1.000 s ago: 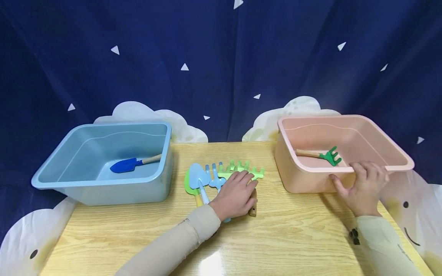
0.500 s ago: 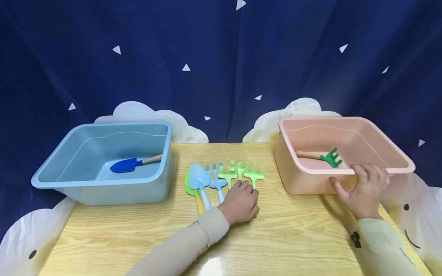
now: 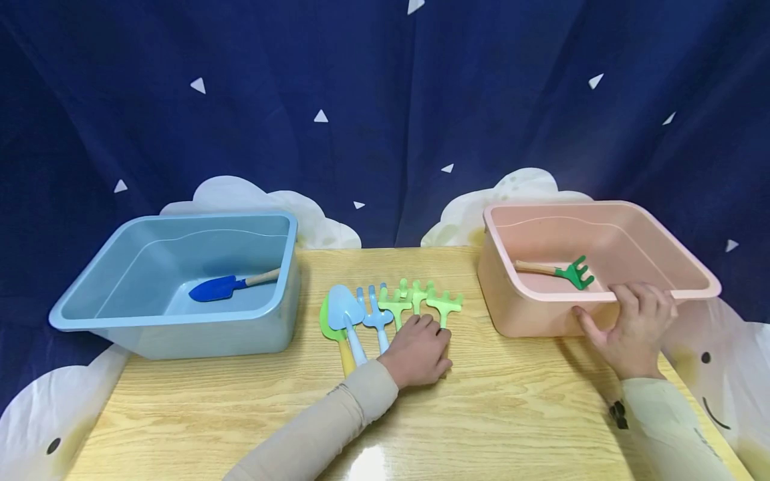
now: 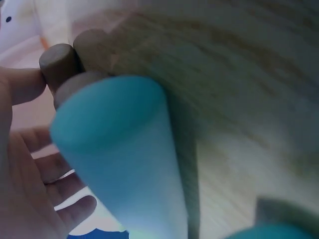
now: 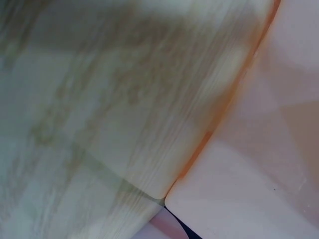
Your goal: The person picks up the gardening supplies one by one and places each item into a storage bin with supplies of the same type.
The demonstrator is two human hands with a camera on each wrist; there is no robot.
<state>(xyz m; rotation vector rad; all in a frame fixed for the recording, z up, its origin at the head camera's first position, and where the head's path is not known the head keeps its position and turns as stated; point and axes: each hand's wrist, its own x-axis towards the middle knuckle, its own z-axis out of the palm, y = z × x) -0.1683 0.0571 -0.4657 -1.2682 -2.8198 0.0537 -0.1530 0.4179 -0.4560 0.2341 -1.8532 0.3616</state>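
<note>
Since the frame a second ago the left hand [image 3: 417, 353] has drawn back toward the bottom of the frame, uncovering the two light green plastic rakes [image 3: 420, 299] it had lain over. It now rests low at the centre on the pale wooden tabletop [image 3: 511, 414], fingers curled over the tool handles. The left wrist view shows a light blue plastic handle [image 4: 119, 159] and round brown wooden handle ends [image 4: 57, 62] against the palm, though it is too blurred to tell which one is gripped.

At lower right, the right hand [image 3: 631, 327] holds the near rim of the pink plastic tub [image 3: 662, 227], fingers hooked over the edge and thumb against the outer wall.

Just above the left hand, the tools lie side by side: a green and yellow plastic spade [image 3: 329, 327], a light blue plastic shovel [image 3: 347, 310], a light blue plastic fork [image 3: 375, 314], then the rakes.

Farther up, a dark green rake with a wooden handle [image 3: 565, 270] lies inside the pink tub. At middle left, the blue plastic tub [image 3: 90, 294] holds a dark blue trowel with a wooden handle [image 3: 225, 286].

A navy curtain with white triangles [image 3: 385, 100] fills the top of the frame.
</note>
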